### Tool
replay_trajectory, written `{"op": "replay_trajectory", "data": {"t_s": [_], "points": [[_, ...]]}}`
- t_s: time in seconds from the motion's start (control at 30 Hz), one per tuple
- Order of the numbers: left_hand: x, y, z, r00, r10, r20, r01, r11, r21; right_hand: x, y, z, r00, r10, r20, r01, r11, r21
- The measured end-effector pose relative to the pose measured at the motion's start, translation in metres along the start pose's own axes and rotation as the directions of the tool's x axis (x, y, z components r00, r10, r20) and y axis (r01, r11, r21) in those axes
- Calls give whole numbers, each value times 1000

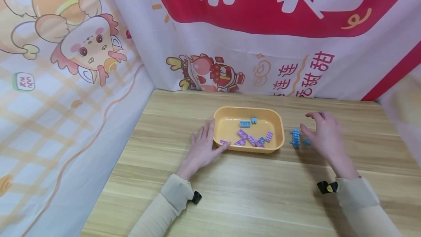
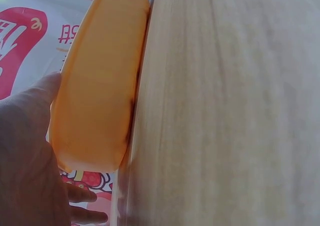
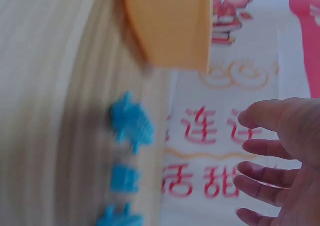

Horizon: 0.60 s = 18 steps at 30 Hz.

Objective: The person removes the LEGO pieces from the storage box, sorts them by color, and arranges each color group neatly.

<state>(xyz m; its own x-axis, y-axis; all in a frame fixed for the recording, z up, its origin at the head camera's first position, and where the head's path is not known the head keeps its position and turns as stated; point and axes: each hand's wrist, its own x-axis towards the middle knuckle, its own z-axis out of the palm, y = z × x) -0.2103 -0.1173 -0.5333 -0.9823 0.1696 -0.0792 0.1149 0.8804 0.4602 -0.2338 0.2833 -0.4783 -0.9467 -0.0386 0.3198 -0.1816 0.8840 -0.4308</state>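
A yellow-orange plastic tray [image 1: 249,149] stands on the table, with purple toy bricks [image 1: 242,134] and blue bricks [image 1: 245,124] inside. My left hand [image 1: 203,151] touches its left end, the thumb along the front rim and the other fingers spread; the left wrist view shows the tray's side wall [image 2: 100,80] beside that thumb. To the right of the tray lies a studded blue block piece [image 1: 296,138] with small pegs sticking out. Above and right of it my right hand [image 1: 325,134] hovers, fingers loosely bent, holding nothing. Smaller blue pieces [image 3: 124,178] lie near it, blurred.
Wood-grain tabletop [image 1: 250,189] stretches in front of the tray. Behind it hangs a white cloth [image 1: 138,21] with red printing and cartoon figures, and a similar printed cloth covers the left side.
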Motion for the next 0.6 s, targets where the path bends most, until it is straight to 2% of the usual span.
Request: {"op": "replay_trajectory", "data": {"t_s": [0.3, 0.5, 0.6], "points": [[0, -1, 2, 1000, -10, -3, 10, 1000, -16, 19, -40, 8, 994, -59, 88, 60, 998, -5], [0, -3, 2, 1000, -7, -2, 7, 1000, -9, 30, -68, 18, 987, -115, 113, 118, 993, -23], [-1, -3, 1, 1000, -4, 0, 4, 1000, -11, 34, -77, 27, 977, -131, 169, 132, 991, 8]]}}
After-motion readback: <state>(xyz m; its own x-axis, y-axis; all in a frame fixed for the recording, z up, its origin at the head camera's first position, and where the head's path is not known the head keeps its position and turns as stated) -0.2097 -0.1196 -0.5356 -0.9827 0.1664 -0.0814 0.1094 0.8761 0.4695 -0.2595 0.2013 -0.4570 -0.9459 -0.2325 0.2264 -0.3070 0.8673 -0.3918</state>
